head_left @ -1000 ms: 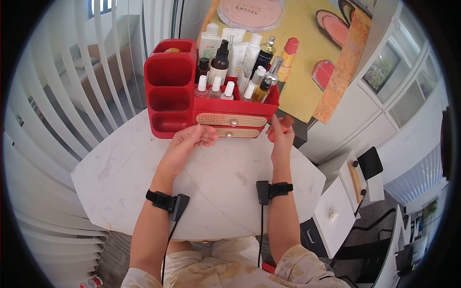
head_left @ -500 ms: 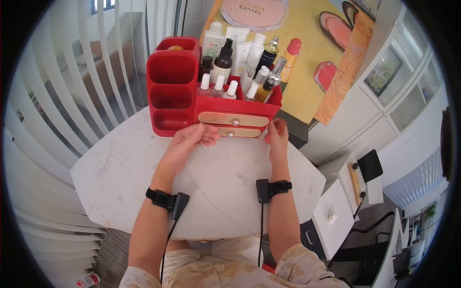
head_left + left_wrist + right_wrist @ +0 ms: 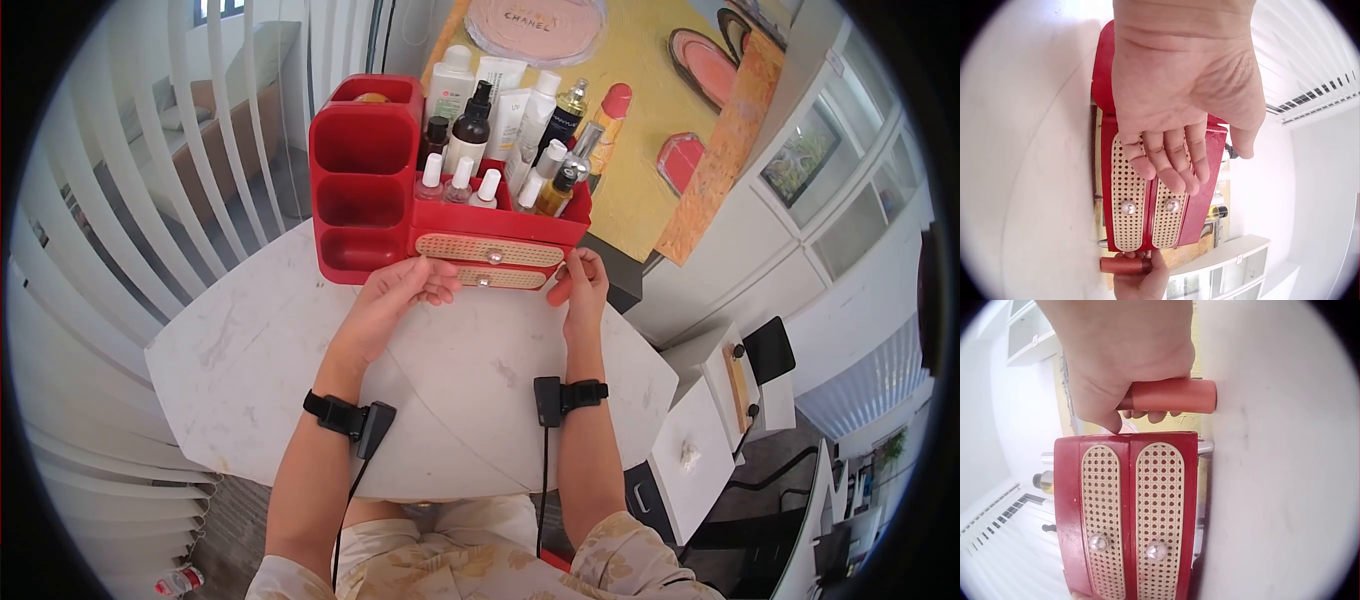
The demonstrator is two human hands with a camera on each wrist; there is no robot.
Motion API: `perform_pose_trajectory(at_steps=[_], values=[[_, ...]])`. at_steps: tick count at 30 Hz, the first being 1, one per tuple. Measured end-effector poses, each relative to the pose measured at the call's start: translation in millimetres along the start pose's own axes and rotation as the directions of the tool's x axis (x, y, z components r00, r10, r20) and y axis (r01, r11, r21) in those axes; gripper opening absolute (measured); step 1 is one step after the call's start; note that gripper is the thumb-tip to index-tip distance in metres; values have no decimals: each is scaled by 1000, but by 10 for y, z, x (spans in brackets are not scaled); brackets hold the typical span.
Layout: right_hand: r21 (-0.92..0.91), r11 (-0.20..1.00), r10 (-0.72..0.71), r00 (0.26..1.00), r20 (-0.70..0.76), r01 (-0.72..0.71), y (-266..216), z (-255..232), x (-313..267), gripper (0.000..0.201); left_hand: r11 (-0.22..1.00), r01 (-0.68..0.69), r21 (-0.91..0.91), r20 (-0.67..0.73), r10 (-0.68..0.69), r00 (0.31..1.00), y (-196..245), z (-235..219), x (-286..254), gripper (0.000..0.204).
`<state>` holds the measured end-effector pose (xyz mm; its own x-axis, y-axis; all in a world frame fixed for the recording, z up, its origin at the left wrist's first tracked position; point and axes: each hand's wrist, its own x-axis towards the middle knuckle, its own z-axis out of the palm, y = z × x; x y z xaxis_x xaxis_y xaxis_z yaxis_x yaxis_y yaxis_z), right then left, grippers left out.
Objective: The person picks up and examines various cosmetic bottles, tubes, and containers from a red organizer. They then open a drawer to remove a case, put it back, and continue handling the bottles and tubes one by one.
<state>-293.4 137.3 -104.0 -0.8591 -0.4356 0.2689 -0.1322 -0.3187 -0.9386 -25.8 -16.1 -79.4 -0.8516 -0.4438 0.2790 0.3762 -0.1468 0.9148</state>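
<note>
My right hand (image 3: 583,290) grips a coral cylindrical tube (image 3: 1175,395) with a darker end, at the right side of the red cosmetics organizer (image 3: 362,95). In the right wrist view the tube lies across the hand, close by the organizer's side. My left hand (image 3: 395,290) is in front of the organizer with loosely bent fingers and nothing in them. In the left wrist view its fingers overlap the two woven-front drawers (image 3: 1129,228), which are closed and have round metallic knobs (image 3: 1173,205).
Several bottles and tubes, among them a dark spray bottle (image 3: 472,125) and a white nail polish bottle (image 3: 488,188), stand in the organizer. It rests on a white marbled table (image 3: 460,400). Behind is a yellow painting (image 3: 640,130); vertical blinds (image 3: 130,180) hang at the left.
My right hand has turned beside the organizer, and the coral tube now shows lower, below the fingers. The left hand stays nearly in place. The head view has shifted slightly.
</note>
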Motion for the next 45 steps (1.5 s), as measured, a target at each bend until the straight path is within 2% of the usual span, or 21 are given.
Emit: perform_pose_trajectory(at_steps=[6, 9, 12, 13, 15, 16, 19, 20, 23, 24, 27, 30, 32, 33, 34, 36, 37, 38, 40, 42, 45], values=[[-29, 1000, 5, 998, -62, -7, -126, 77, -49, 17, 1000, 12, 1, -15, -12, 1000, 4, -14, 4, 46], [-95, 986, -151, 975, -162, 137, -175, 103, -48, 18, 1000, 0, -4, -10, 0, 1000, 10, -9, 2, 46], [-157, 946, -310, 934, -176, 284, -342, 119, -92, 19, 1000, -19, -13, 3, 19, 1000, 9, -23, 6, 46], [-266, 879, -443, 884, -151, 395, -387, 137, -92, 18, 1000, -19, -17, 4, 19, 1000, 0, -22, 9, 46], [-463, 673, -672, 739, -56, 577, -482, 173, -97, 19, 1000, -21, -18, 6, 21, 1000, 1, -27, 10, 46], [-442, 680, -651, 759, 4, 585, -631, 261, -184, 20, 1000, -22, -16, 7, 22, 1000, 9, -22, 10, 46], [-535, 491, -704, 675, 221, 687, -951, 533, -308, 18, 1000, -16, -13, 7, 17, 1000, 7, -20, 15, 47], [-556, 426, -698, 650, 300, 714, -948, 556, -269, 18, 1000, -12, -13, 5, 12, 1000, 3, -23, 14, 47], [-591, 344, -648, 640, 412, 729, -932, 640, -209, 18, 998, -33, -59, -2, 33, 999, 10, -23, 10, 45], [-574, 388, -609, 668, 428, 721, -936, 651, -171, 18, 998, -30, -54, -5, 29, 1000, 16, -17, 8, 45], [-540, 432, -593, 679, 433, 722, -995, 678, -164, 18, 999, -18, -34, -6, 18, 1000, 35, -16, 0, 46], [-496, 519, -649, 699, 301, 696, -1052, 711, -214, 19, 1000, -4, -15, 4, 4, 1000, 46, -3, 4, 48], [-214, 741, -623, 770, 134, 637, -1003, 653, -183, 21, 1000, 3, -18, -1, -3, 1000, 41, -5, 6, 48], [-51, 807, -585, 809, 60, 588, -993, 626, -171, 24, 1000, -2, -20, 5, 2, 1000, 41, -5, 6, 48], [-17, 785, -617, 785, 53, 619, -1062, 629, -195, 24, 1000, -7, -23, 10, 7, 1000, 41, -7, 5, 48], [238, 882, -443, 888, 125, 406, -1186, 568, -344, 27, 1000, -14, -21, 16, 15, 1000, 27, -4, 0, 48], [355, 893, -355, 918, 180, 276, -1227, 543, -436, 28, 1000, -20, -14, 15, 20, 1000, 23, -5, 0, 48], [379, 908, -298, 913, 278, 181, -1245, 548, -536, 31, 1000, -26, -5, 12, 26, 1000, 30, -10, -8, 48], [397, 918, -182, 866, 465, -20, -1197, 580, -748, 37, 999, -24, -43, 2, 24, 1000, 44, 6, -16, 44], [312, 937, -98, 745, 660, -154, -968, 652, -848, 46, 996, -26, -84, -5, 26, 1000, 41, 9, -17, 42], [251, 901, 54, 667, 743, -353, -798, 896, -1035, 46, 989, -36, -142, -30, 32, 999, 30, -59, -19, 41]])
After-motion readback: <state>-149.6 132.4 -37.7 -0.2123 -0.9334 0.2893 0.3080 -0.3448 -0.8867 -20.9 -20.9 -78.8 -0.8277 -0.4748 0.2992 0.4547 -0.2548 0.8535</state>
